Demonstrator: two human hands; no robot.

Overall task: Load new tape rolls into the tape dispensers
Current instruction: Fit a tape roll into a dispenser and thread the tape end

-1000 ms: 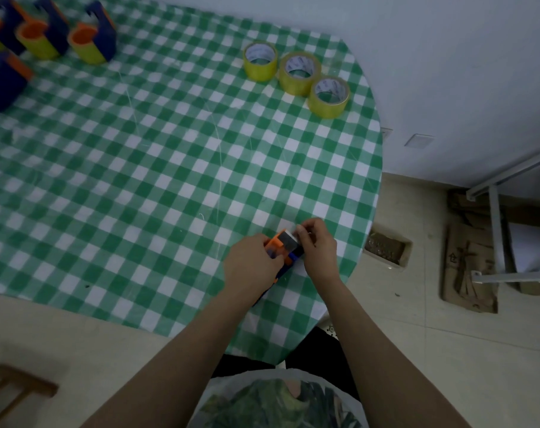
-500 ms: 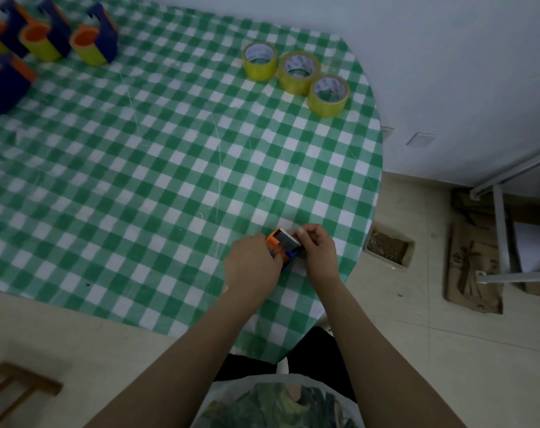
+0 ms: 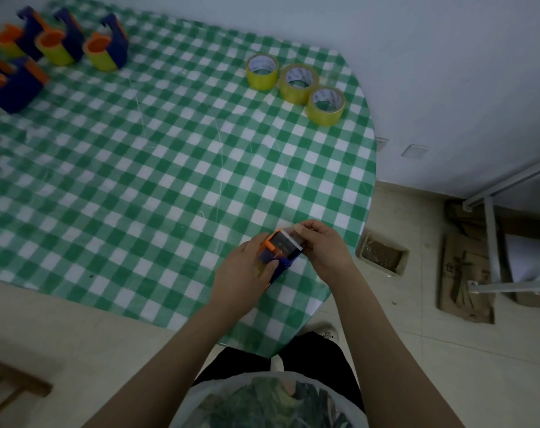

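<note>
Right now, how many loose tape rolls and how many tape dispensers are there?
Loose yellow tape rolls: 3
Dispensers loaded with yellow tape: 3
Held dispenser: 1
Blue dispenser at left edge: at least 1, cut off
Total: at least 8

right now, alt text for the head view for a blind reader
A person's left hand grips a blue and orange tape dispenser near the front edge of a green checked table while the right hand pinches its toothed end. Three yellow tape rolls sit far right; more dispensers far left.
</note>
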